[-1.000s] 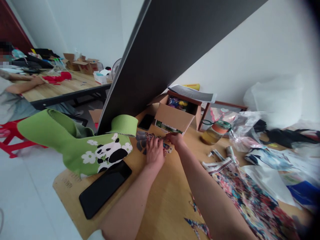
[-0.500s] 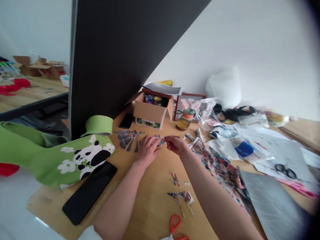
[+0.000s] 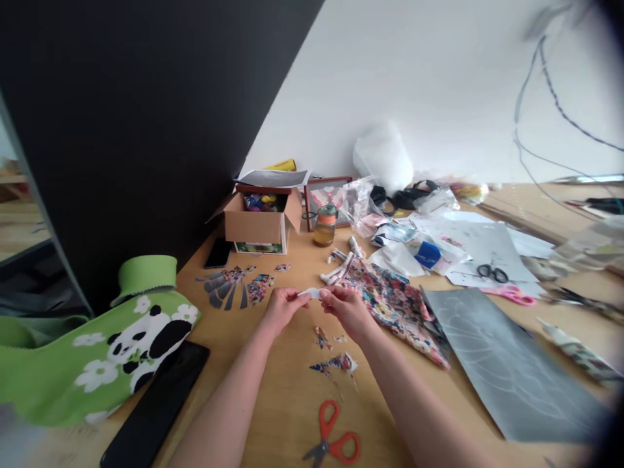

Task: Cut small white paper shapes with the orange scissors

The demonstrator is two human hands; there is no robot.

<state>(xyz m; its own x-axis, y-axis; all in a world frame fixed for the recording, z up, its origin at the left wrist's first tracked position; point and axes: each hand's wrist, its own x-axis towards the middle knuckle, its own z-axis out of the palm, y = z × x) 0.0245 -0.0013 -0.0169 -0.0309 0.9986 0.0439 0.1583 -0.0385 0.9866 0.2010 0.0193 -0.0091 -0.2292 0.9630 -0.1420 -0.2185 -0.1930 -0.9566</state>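
My left hand (image 3: 281,309) and my right hand (image 3: 347,309) meet above the middle of the wooden table (image 3: 292,416). Both pinch a small white paper piece (image 3: 312,293) between fingertips, one hand at each end. Just beyond the hands lie grey and floral cut-out shapes (image 3: 236,288) arranged in a fan. Small floral scraps (image 3: 334,364) lie under my wrists. A sheet of floral patterned paper (image 3: 394,305) spreads to the right of my right hand. Red-handled scissors (image 3: 329,442) rest near the table's front edge.
A green panda-print fabric piece (image 3: 97,351) and a black phone (image 3: 156,409) lie at the left. A cardboard box (image 3: 258,224), a jar (image 3: 325,226) and a framed picture (image 3: 326,195) stand at the back. A grey sheet (image 3: 507,370), papers and black scissors (image 3: 492,273) fill the right. A dark panel (image 3: 121,130) rises behind.
The view has swung right and down. My hands drew back from the cut-out shapes toward me and now hold a small white piece lifted between them.
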